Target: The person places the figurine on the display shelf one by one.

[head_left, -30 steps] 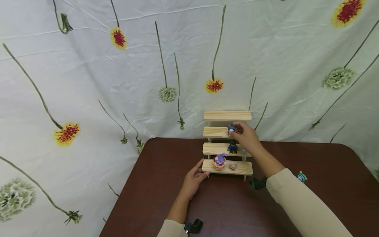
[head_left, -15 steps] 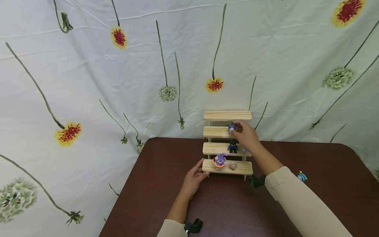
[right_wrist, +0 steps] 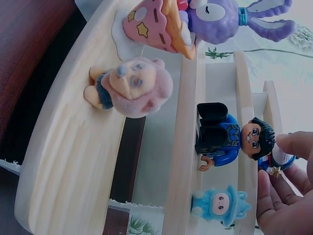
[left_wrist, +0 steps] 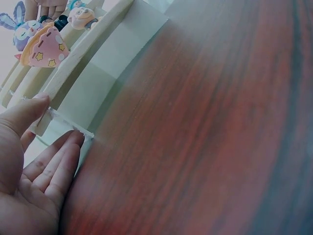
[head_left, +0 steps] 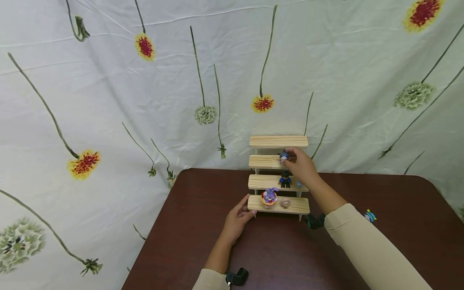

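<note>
- Head view: right hand [head_left: 303,167] up at the third step of the wooden stair shelf [head_left: 278,204], thumb and forefinger pinching a small blue toy [head_left: 283,156] at the hand's far-left tip, toy touching or just over that step, near its right half. Left hand [head_left: 237,219] low and near, at the left end of the bottom step, fingers relaxed and straight against the wood. Right hand plainly the nearer to the toy; left well apart from it, down and to the left.
- Left wrist view: fingers [left_wrist: 57,164] straight and close together against the shelf's end leg, thumb on the edge of the step, holding nothing.
- Right wrist view: fingertips [right_wrist: 274,200] curled round the small blue toy [right_wrist: 279,159], mostly hidden behind the black-haired figure [right_wrist: 230,139] one step lower. Toy's long axis not clear. Light blue critter [right_wrist: 220,208] just beside that figure; pink plush [right_wrist: 129,88] and purple bunny [right_wrist: 220,19] on the bottom step.
</note>
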Demonstrator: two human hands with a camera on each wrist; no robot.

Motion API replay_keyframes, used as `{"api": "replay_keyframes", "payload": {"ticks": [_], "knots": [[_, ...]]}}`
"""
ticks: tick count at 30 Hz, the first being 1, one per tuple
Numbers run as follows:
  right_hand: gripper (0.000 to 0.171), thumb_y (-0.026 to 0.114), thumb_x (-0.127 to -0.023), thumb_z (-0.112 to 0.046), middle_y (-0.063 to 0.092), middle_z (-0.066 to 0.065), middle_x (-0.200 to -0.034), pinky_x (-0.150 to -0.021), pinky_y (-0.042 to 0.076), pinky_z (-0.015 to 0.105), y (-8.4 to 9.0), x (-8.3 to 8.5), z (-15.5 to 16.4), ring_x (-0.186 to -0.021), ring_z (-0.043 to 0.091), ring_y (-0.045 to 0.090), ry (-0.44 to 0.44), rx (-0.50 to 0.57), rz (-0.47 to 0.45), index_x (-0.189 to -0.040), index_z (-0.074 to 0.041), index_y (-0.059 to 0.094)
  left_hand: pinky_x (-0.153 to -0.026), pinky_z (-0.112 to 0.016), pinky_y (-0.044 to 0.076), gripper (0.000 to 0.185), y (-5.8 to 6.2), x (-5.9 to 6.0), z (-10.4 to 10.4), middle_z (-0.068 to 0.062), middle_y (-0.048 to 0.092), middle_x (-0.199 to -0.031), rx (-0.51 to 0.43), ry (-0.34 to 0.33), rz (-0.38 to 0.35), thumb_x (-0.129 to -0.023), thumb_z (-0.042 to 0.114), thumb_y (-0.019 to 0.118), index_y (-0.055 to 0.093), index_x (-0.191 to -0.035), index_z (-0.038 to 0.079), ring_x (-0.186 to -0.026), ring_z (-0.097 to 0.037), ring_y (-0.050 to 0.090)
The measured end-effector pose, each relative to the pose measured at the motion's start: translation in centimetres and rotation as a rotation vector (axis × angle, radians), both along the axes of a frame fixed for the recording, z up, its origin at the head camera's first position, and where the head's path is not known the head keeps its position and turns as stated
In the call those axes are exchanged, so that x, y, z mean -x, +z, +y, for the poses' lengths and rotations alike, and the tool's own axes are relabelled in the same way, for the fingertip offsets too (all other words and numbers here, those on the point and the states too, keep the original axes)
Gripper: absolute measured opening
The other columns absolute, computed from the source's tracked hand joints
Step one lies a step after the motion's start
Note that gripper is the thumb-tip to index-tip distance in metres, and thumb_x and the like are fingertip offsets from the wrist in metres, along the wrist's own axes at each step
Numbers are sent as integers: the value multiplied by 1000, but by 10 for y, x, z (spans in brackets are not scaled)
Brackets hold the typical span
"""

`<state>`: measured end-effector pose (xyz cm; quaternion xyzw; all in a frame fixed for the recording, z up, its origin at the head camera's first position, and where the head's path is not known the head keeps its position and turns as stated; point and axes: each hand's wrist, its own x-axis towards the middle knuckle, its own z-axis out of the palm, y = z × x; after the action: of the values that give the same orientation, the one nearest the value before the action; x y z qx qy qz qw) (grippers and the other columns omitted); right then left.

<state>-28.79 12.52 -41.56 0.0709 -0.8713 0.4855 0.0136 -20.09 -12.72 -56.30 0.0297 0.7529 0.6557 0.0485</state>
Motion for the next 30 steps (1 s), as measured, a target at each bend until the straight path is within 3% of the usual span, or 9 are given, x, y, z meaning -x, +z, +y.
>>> {"api": "replay_keyframes", "payload": {"ticks": [16,30], "knots": [[48,63,-101,-20,55,20,-137,-111,44,49,-2,-1,5,-127,37,54,-14,40,49,-143,-2,49,-86,-21,52,71,-1,0,0,-11,71,-117,13,7,0,-92,30,76,43,-155,27,-95,-12,69],[49,62,-102,-22,51,20,-139,-105,47,50,-1,-12,16,-126,36,53,-33,71,90,-144,-2,48,-86,-23,52,71,1,0,2,-10,70,-119,9,13,-14,-92,29,76,43,-155,28,-98,-14,70]]}}
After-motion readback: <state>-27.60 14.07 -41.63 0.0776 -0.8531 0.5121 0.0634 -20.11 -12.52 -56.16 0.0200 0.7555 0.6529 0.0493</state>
